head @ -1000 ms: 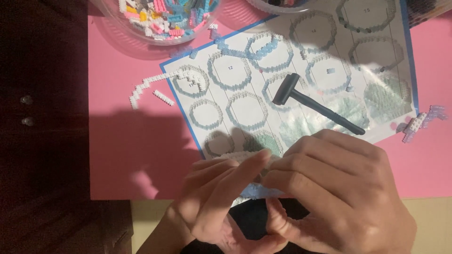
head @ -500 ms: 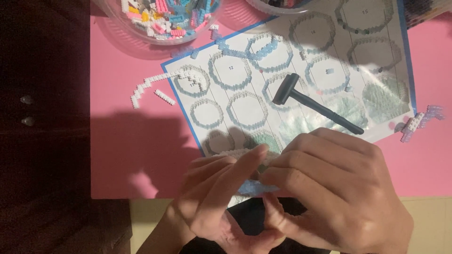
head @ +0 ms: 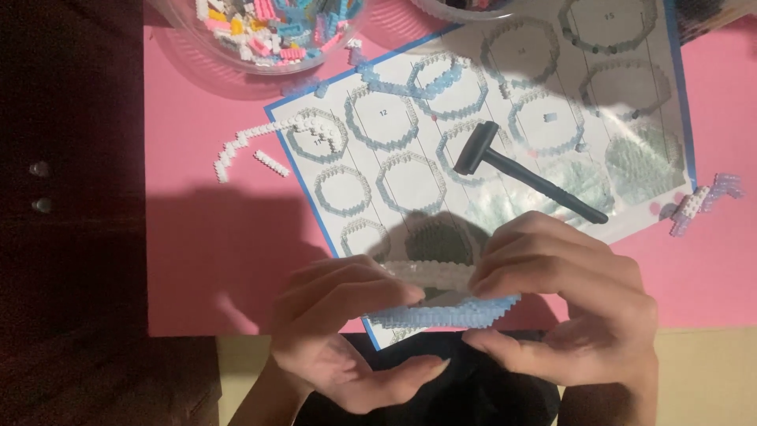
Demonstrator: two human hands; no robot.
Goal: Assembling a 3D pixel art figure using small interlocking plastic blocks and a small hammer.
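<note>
I see the brick ring (head: 441,296) spanning both hands, long axis left-right: left hand (head: 339,331) pinched on 1 end, right hand (head: 568,308) clamped on the other. Just beyond the right hand, hammer (head: 524,173) on the chart (head: 378,166).

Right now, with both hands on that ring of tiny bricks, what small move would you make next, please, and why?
Probably press the white layer down onto the blue one. The left hand and right hand pinch the brick ring at opposite ends, above the sheet, and the white top looks slightly raised over the blue base, so the layers may not be fully seated.
</note>
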